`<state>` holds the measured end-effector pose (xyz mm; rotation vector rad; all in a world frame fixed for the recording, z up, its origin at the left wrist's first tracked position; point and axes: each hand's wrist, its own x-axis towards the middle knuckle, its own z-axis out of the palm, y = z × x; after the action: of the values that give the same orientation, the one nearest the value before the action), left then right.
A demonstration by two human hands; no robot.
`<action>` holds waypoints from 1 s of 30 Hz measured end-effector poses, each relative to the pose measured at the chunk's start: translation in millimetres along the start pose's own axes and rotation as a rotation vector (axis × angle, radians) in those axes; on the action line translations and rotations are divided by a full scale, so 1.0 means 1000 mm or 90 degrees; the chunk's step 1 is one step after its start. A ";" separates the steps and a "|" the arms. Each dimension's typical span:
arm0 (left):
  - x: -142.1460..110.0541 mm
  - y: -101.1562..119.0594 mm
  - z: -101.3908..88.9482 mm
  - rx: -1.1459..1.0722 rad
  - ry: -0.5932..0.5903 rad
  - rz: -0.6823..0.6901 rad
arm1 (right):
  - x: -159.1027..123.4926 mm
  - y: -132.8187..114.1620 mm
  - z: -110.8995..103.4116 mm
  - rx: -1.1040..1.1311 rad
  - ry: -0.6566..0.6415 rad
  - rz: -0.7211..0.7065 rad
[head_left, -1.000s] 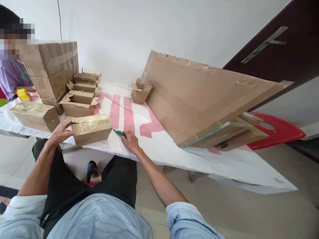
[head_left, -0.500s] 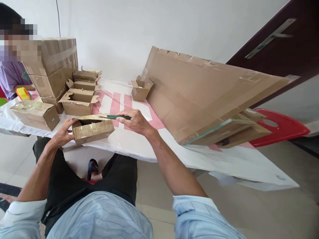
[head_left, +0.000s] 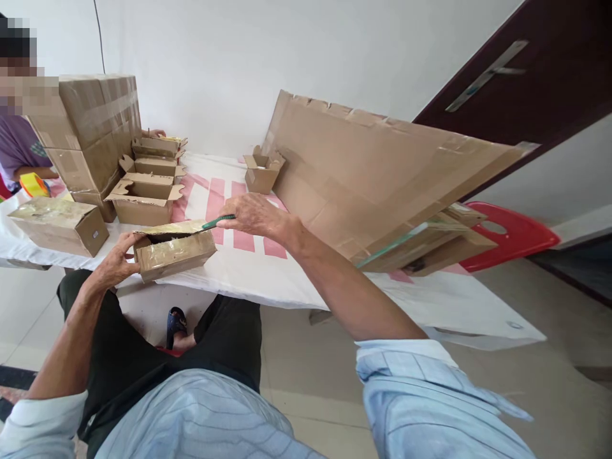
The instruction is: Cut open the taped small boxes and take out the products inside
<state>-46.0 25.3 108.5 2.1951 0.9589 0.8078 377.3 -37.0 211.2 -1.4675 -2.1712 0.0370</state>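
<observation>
A small cardboard box (head_left: 176,255) lies at the table's front edge, with a dark slit between its taped top and its front side. My left hand (head_left: 116,260) grips the box's left end, thumb and fingers around the corner. My right hand (head_left: 253,215) is closed on a green-handled utility knife (head_left: 217,221). The knife's tip end meets the right part of the slit; its blade is hard to make out. Left of my left hand sits a closed, taped box (head_left: 60,223). Behind the held box stand several open boxes (head_left: 146,207) in a row.
Stacked cartons (head_left: 90,121) rise at the left, beside a person in a purple shirt (head_left: 29,143). A yellow tape roll (head_left: 34,185) lies near them. One open box (head_left: 262,173) stands by a large leaning cardboard sheet (head_left: 363,172). A red chair (head_left: 521,236) is at the right.
My right hand has lifted slightly and turned, drawing the knife's handle up and to the right. My left hand stays on the box. The whole view has shifted a little.
</observation>
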 end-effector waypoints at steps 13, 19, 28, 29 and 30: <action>0.009 -0.009 -0.004 -0.004 -0.004 0.006 | -0.095 0.046 0.113 0.167 0.162 0.330; 0.004 0.005 -0.005 0.000 -0.017 -0.015 | -0.080 0.019 0.070 0.229 0.153 0.132; -0.006 0.029 -0.005 0.028 -0.032 -0.017 | -0.012 -0.061 0.007 -0.204 -0.090 0.020; -0.007 0.029 -0.005 0.030 -0.033 -0.012 | -0.010 -0.061 0.008 -0.232 -0.106 0.029; -0.007 0.028 -0.005 0.034 -0.034 -0.009 | -0.011 -0.058 0.006 -0.253 -0.113 0.036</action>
<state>-42.1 5.5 129.3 2.2417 0.9784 0.7209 328.0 -68.7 218.7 -1.8007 -2.3760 -0.2692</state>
